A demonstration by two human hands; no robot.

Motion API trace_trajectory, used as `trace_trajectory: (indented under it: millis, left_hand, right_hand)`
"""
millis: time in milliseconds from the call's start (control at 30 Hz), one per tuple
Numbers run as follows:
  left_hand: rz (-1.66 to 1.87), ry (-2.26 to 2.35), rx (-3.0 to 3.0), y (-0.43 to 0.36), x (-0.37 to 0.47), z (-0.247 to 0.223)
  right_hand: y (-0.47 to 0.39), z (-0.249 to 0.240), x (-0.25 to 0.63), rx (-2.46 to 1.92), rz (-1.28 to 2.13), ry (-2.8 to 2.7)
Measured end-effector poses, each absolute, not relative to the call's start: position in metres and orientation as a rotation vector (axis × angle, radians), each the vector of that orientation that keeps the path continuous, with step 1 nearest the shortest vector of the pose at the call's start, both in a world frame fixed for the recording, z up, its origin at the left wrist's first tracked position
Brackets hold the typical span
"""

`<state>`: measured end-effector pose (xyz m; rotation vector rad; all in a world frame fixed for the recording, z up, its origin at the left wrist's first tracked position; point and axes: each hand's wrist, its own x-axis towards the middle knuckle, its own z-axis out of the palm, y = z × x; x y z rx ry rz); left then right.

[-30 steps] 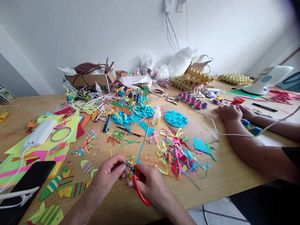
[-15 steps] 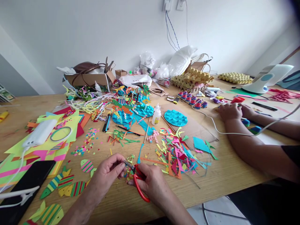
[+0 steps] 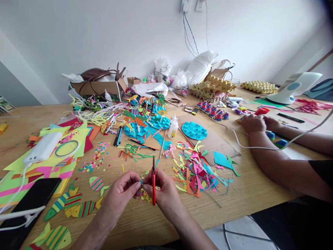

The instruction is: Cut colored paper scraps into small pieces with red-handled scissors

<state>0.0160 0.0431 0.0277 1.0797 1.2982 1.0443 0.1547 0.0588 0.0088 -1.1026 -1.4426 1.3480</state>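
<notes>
Red-handled scissors (image 3: 153, 189) rest in my right hand (image 3: 163, 187), upright with the blades pointing away from me. The thumb and fingertip of that hand also meet my left hand (image 3: 127, 187) at a tiny blue paper piece (image 3: 141, 182). My left hand pinches this piece; most of it is hidden by the fingers. Small yellow and green scraps (image 3: 146, 198) lie on the table under both hands. Left of my left hand are striped paper fish, among them a pink and green one (image 3: 96, 184) and a red and green one (image 3: 87, 209).
Coloured paper scraps (image 3: 194, 173) spread to the right of my hands. A glue bottle (image 3: 173, 127) stands beyond, beside a blue egg-carton disc (image 3: 194, 130). A black phone (image 3: 33, 205) and paper sheets (image 3: 78, 139) lie left. Another person's arms (image 3: 270, 156) reach in from the right.
The scissors have swung from slanting toward my left fingers to upright, away from the paper. My right fingertips have moved in to meet my left ones at the blue piece.
</notes>
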Motion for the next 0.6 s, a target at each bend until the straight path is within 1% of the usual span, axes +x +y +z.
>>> trace_trajectory:
  millis: [367, 600]
  left_hand:
    - [1.013, 1.342, 1.171, 0.0458, 0.015, 0.0287]
    - [1.016, 1.411, 1.37, 0.046, 0.0098, 0.0233]
  right_hand:
    - [0.061, 0.0075, 0.1504, -1.142, 1.246, -1.462]
    - [0.0612, 0.0082, 0.1487, -1.217, 1.142, -1.55]
